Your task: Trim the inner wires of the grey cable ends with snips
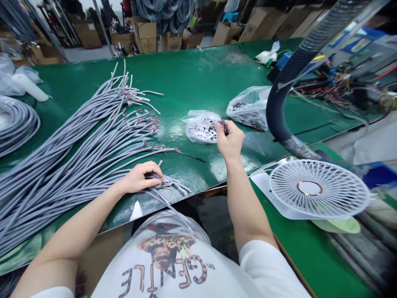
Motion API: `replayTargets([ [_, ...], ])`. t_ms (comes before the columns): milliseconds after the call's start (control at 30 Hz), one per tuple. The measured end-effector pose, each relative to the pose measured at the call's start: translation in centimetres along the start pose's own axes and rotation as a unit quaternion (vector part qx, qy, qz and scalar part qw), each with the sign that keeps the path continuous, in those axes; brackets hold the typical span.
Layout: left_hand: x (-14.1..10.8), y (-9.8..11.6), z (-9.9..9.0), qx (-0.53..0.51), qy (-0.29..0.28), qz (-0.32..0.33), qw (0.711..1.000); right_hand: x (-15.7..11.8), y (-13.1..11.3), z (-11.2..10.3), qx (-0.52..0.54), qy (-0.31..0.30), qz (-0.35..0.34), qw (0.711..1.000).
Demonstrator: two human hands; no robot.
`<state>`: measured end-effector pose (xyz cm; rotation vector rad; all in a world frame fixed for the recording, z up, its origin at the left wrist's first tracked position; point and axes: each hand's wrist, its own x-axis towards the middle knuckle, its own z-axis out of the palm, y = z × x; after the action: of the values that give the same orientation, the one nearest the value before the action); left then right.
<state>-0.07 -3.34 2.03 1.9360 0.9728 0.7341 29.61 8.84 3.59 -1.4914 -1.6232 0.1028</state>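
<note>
Grey cables (77, 136) lie in long bundles over the left of the green table, their stripped ends showing white and red wires. My left hand (141, 178) is closed on the cable ends nearest me, fingers curled over them. Closed around a small dark tool (224, 126), my right hand (231, 138) is at the right edge of a clear plastic bag (203, 128) of small black and white pieces. The tool's kind is mostly hidden by the fingers. Between the hands, a thin black strand (192, 156) extends from one cable end.
A second plastic bag (248, 108) sits behind my right hand. A thick black hose (277, 95) hangs down at the right, above a white round fan grille (319, 188). Coiled cable (18, 124) lies far left; loose coloured wires (338, 82) clutter the back right.
</note>
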Motion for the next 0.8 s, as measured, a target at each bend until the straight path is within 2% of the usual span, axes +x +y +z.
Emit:
replayTargets([
  [67, 0.1, -0.1, 0.1, 0.001, 0.043, -0.015, 0.999, -1.5, -1.4, -0.4, 0.064, -0.005, -0.013, 0.998],
  [133, 0.2, -0.1, 0.2, -0.004, 0.087, -0.024, 0.996, -3.0, -3.0, -0.6, 0.136, -0.035, -0.017, 0.99],
  [233, 0.2, 0.0, 0.1, -0.011, 0.135, -0.023, 0.991, -5.3, -5.5, -0.5, 0.223, -0.137, -0.026, 0.965],
  [333, 0.1, 0.1, 0.0, -0.019, 0.161, -0.015, 0.987, -7.4, -7.3, -0.1, 0.267, -0.239, -0.052, 0.932],
  [467, -0.1, 0.1, -0.1, -0.025, 0.176, -0.006, 0.984, -9.1, -8.6, 0.6, 0.287, -0.313, -0.099, 0.9],
  [633, -0.3, 0.1, -0.1, -0.045, 0.181, -0.002, 0.982, -9.8, -9.3, 1.5, 0.299, -0.338, -0.118, 0.884],
  [800, -0.4, 0.6, -0.3, -0.055, 0.185, 0.006, 0.981, -10.0, -10.3, 2.1, 0.311, -0.326, -0.118, 0.885],
])
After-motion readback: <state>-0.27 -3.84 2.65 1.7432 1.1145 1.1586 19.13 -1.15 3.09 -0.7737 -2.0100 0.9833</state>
